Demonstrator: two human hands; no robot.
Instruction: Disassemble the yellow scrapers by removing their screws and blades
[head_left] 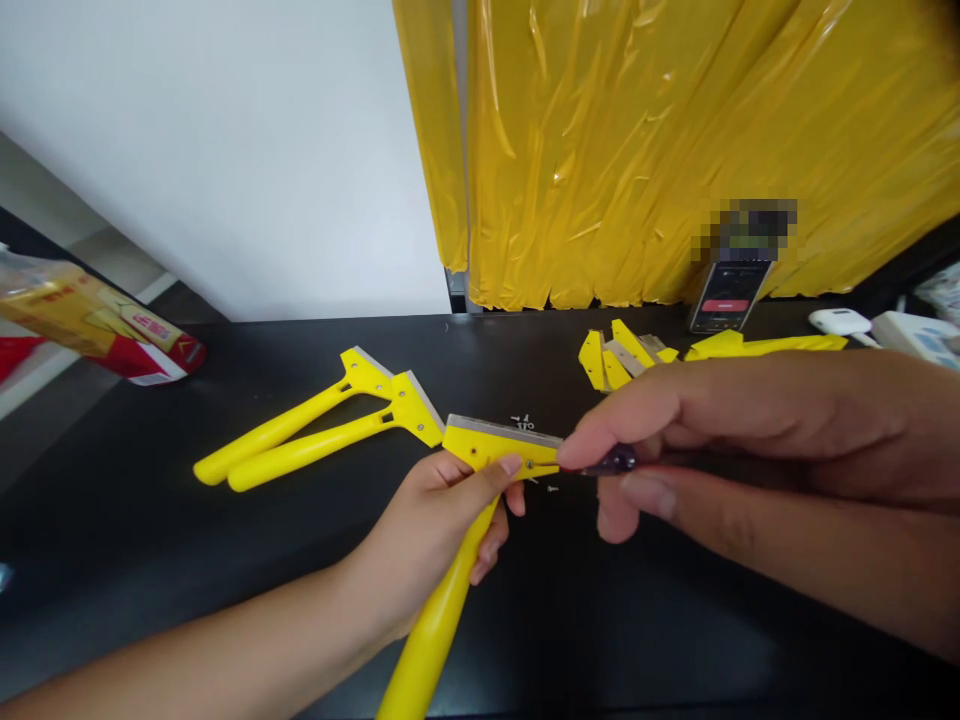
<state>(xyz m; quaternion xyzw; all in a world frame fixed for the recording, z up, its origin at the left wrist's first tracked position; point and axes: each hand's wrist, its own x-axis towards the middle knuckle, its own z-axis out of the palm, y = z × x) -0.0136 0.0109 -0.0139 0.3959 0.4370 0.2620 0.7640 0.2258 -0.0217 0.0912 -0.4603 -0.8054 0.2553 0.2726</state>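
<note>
My left hand (pixel 442 515) is wrapped around the neck of a yellow scraper (pixel 439 630), its thumb pressing on the head below the metal blade. Between thumb and fingers, my right hand (pixel 697 450) pinches a small dark screwdriver (pixel 611 461). The thin shaft of that tool reaches to a screw (pixel 530 464) at the right side of the scraper head; whether the tip sits in the screw I cannot tell. Several small loose screws (pixel 523 424) lie on the black table just behind the blade. Two more yellow scrapers (pixel 322 425) with blades rest to the left, overlapping.
Yellow scraper head plates (pixel 604 360) lie in a pile behind my right hand, beside another yellow piece (pixel 765 345). A phone (pixel 729 295) stands upright against yellow plastic sheeting (pixel 585 150). A bottle (pixel 97 315) with a red and yellow label is at the left, and a white earbud case (pixel 840 321) at the right.
</note>
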